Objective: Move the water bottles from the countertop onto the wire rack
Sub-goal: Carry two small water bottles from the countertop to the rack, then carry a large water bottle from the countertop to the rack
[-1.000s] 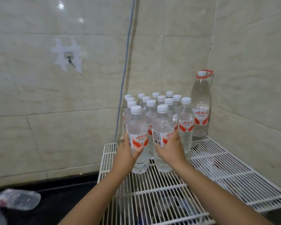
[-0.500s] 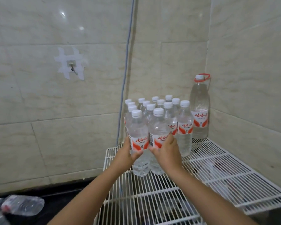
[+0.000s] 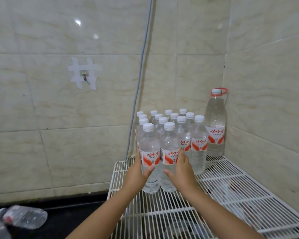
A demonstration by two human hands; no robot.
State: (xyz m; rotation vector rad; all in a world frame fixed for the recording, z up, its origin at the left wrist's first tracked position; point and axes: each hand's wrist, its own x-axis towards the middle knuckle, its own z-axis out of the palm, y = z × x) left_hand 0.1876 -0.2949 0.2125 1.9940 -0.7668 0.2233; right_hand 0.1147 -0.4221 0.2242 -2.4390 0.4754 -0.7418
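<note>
Just one head cam, looking forward and slightly down.
It's close over the wire rack in a tiled corner, forearms reaching in from below.

A taped hook sits on the tiled wall, left of a grey cable that runs down the wall toward the corner. A dark strip edges the wall's foot. Dark shapes, possibly stored items, show blurred beneath the wires at right.
</note>
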